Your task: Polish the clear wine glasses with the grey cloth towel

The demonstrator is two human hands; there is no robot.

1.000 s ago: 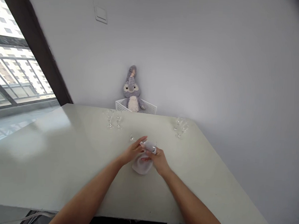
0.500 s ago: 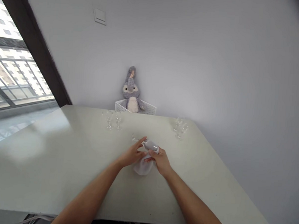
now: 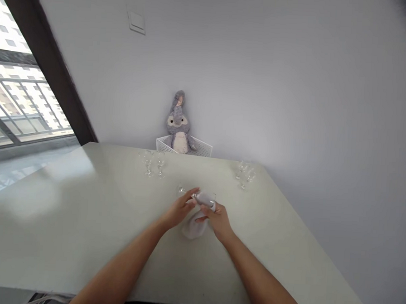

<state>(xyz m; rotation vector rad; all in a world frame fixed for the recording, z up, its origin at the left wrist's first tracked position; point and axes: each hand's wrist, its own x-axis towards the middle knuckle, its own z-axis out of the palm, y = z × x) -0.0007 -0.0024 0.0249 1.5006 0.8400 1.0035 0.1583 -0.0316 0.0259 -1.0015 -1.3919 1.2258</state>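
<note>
A clear stemmed glass [image 3: 205, 200] lies tilted on its side between my hands, its foot towards the left and its bowl to the right. My left hand [image 3: 180, 210] grips it around the stem and lower bowl with the fingers curled. At the bowl end, my right hand [image 3: 219, 219] is closed on a whitish cloth [image 3: 195, 228]. Part of that cloth is tucked into the bowl, and the rest hangs down below the hands to the table. The right fingers inside the cloth are partly hidden.
Several clear stemmed glasses stand on the pale table [image 3: 99, 237]: a group [image 3: 149, 163] at the back left and another group [image 3: 245, 176] at the back right. Behind the far edge, a grey plush toy [image 3: 180, 128] sits in a white basket [image 3: 203, 148] against the wall.
The hands stay in nearly the same place. My left fingers have shifted slightly on the glass, and the hanging cloth has changed shape a little. The standing glasses have not moved.
</note>
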